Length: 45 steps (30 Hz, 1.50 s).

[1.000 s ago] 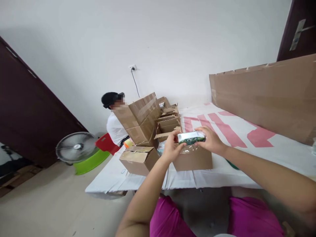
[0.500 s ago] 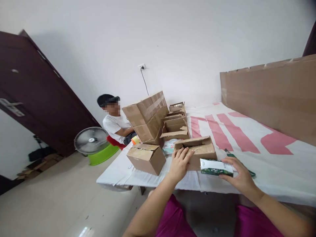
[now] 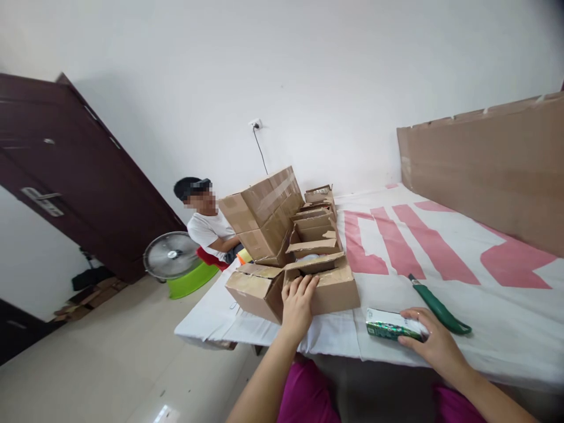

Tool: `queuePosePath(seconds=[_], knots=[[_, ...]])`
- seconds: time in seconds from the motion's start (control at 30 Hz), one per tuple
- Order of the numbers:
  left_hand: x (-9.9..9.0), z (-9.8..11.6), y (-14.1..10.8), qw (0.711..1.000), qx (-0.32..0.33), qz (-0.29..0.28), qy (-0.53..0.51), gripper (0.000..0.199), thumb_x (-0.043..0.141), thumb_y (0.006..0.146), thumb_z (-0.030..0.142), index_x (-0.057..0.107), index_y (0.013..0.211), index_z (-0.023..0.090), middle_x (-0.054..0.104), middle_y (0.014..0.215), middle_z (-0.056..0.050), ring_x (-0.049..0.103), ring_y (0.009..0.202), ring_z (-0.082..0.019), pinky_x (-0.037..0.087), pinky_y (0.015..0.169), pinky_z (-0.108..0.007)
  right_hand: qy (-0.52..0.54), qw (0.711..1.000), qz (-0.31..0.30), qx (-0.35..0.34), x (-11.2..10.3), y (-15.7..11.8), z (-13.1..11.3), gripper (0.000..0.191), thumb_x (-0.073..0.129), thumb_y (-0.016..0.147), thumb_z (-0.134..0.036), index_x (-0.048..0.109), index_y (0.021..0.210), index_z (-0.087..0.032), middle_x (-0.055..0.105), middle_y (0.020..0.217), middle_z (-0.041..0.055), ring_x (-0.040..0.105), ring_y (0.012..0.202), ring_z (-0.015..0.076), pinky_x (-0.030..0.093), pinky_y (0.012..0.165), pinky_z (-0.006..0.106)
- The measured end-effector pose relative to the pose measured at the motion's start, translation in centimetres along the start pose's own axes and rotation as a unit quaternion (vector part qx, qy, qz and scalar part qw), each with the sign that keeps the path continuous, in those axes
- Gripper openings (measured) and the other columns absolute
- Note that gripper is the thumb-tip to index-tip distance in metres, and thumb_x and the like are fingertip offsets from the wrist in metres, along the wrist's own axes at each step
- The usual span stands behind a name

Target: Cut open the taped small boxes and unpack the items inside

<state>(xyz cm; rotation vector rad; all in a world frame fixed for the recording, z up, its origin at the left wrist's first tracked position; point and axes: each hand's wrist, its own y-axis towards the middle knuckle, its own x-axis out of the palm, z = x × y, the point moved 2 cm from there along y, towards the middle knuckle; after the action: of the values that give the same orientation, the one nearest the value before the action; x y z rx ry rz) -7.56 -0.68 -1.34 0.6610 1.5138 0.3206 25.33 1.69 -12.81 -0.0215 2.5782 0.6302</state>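
At the table (image 3: 379, 351), the right hand (image 3: 436, 341) grasps the small box (image 3: 390, 325) near the green tool (image 3: 440, 310); the left hand (image 3: 298, 302) lies on the carton (image 3: 337, 292), its grip unclear to me. I judge it's steadying the carton; the next move calls for avoiding the tool.

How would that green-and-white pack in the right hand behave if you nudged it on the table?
The green-and-white pack would probably slide rather than roll, since its sides look flat. It may be a bit slippery, as its green side glints. It seems fairly stiff: its edges look straight though the right hand grips only one end.
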Motion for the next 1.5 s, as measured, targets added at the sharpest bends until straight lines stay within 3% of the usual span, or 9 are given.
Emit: queuePosePath(seconds=[0.13, 0.37, 0.83, 1.2, 1.3, 1.4, 1.47, 1.5], knots=[[1.1, 0.1, 1.7, 0.999, -0.025, -0.023, -0.023, 0.065, 0.046, 0.076, 0.002, 0.050, 0.135, 0.028, 0.058, 0.134, -0.006, 0.048, 0.121, -0.030, 0.031, 0.099, -0.050, -0.008, 1.000, -0.003, -0.011, 0.0, -0.3, 0.2, 0.034, 0.071, 0.070, -0.038, 0.063, 0.101, -0.025, 0.064, 0.106, 0.0060, 0.062, 0.102, 0.0257, 0.051, 0.091, 0.038], [2.9, -0.1, 4.0, 0.997, -0.066, -0.049, -0.010, 0.067, 0.047, 0.074, 0.002, 0.049, 0.136, 0.028, 0.054, 0.139, -0.002, 0.043, 0.126, -0.025, 0.027, 0.105, -0.045, -0.024, 1.000, 0.006, -0.013, 0.0, -0.3, 0.1, 0.034, 0.071, 0.069, -0.040, 0.064, 0.098, -0.024, 0.065, 0.104, 0.0055, 0.063, 0.101, 0.0255, 0.052, 0.090, 0.037], [7.3, -3.3, 10.9, 0.992, -0.091, -0.084, -0.004, 0.068, 0.045, 0.074, 0.003, 0.047, 0.136, 0.031, 0.052, 0.139, -0.002, 0.041, 0.126, -0.024, 0.026, 0.105, -0.045, -0.030, 0.999, -0.011, -0.001, 0.1, -0.2, 0.6, 0.035, 0.070, 0.068, -0.039, 0.064, 0.100, -0.024, 0.065, 0.108, 0.0055, 0.063, 0.103, 0.0245, 0.050, 0.091, 0.035], [8.3, -4.4, 13.5, 0.984, -0.141, -0.105, -0.009, 0.062, 0.041, 0.080, 0.003, 0.045, 0.138, 0.027, 0.048, 0.142, -0.005, 0.037, 0.133, -0.024, 0.021, 0.113, -0.046, -0.023, 1.000, -0.014, -0.004, 0.0, -0.1, 1.2, 0.040, 0.069, 0.069, -0.048, 0.064, 0.100, -0.024, 0.066, 0.108, 0.0073, 0.063, 0.103, 0.0271, 0.051, 0.091, 0.039], [7.4, -3.2, 13.6, 0.982, -0.160, -0.101, -0.019, 0.069, 0.044, 0.077, 0.002, 0.039, 0.142, 0.024, 0.040, 0.148, -0.011, 0.029, 0.139, -0.031, 0.017, 0.114, -0.055, -0.024, 1.000, -0.014, -0.012, 0.0, 0.0, 1.0, 0.038, 0.068, 0.070, -0.047, 0.064, 0.100, -0.024, 0.065, 0.107, 0.0069, 0.063, 0.102, 0.0265, 0.050, 0.091, 0.039], [6.1, 0.1, 12.7, 0.982, -0.167, -0.080, -0.035, 0.075, 0.048, 0.076, 0.004, 0.030, 0.147, 0.021, 0.027, 0.154, -0.016, 0.018, 0.144, -0.036, 0.013, 0.113, -0.061, -0.032, 0.999, -0.006, -0.024, 0.2, 0.1, 1.3, 0.038, 0.069, 0.070, -0.046, 0.063, 0.101, -0.024, 0.065, 0.107, 0.0063, 0.063, 0.101, 0.0259, 0.051, 0.090, 0.038], [5.6, 3.6, 11.0, 0.988, -0.119, -0.074, -0.069, 0.066, 0.047, 0.083, 0.012, 0.030, 0.147, 0.021, 0.031, 0.152, -0.014, 0.023, 0.143, -0.030, 0.019, 0.116, -0.053, -0.036, 0.999, -0.003, -0.028, 0.3, 0.2, 1.6, 0.038, 0.068, 0.071, -0.046, 0.063, 0.101, -0.024, 0.065, 0.106, 0.0061, 0.063, 0.101, 0.0258, 0.051, 0.090, 0.038], [5.5, 5.7, 9.8, 0.986, -0.024, -0.086, -0.143, 0.060, 0.048, 0.087, 0.019, 0.032, 0.145, 0.016, 0.036, 0.148, -0.018, 0.029, 0.140, -0.030, 0.023, 0.114, -0.051, -0.036, 0.999, -0.005, -0.029, 0.4, 0.2, 1.6, 0.038, 0.068, 0.071, -0.046, 0.063, 0.102, -0.024, 0.065, 0.106, 0.0062, 0.063, 0.101, 0.0259, 0.051, 0.090, 0.038]])
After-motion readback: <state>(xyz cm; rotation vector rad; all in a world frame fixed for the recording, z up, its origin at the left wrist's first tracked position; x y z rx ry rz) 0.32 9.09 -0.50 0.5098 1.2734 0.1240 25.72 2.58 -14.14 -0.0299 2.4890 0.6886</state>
